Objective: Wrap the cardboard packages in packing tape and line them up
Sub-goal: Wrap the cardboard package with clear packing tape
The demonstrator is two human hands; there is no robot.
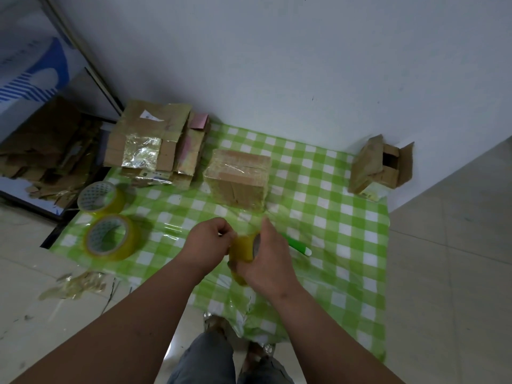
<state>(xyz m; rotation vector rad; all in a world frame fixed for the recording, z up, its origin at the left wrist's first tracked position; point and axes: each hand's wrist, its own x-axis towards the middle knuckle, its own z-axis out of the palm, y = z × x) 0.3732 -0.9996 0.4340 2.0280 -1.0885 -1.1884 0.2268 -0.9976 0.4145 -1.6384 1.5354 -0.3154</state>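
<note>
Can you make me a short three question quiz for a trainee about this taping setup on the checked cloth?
1. True or false: the right hand holds a tape roll.
2. How many spare tape rolls lie on the cloth at the person's left: A one, B two, C four?
3. Fill in: the taped package in the middle sits ____ the open box by the wall: touching or apart from?

Key: 1 true. 2 B, the farther roll and the nearer roll. 3 apart from. The left hand picks at the held roll's edge.
</note>
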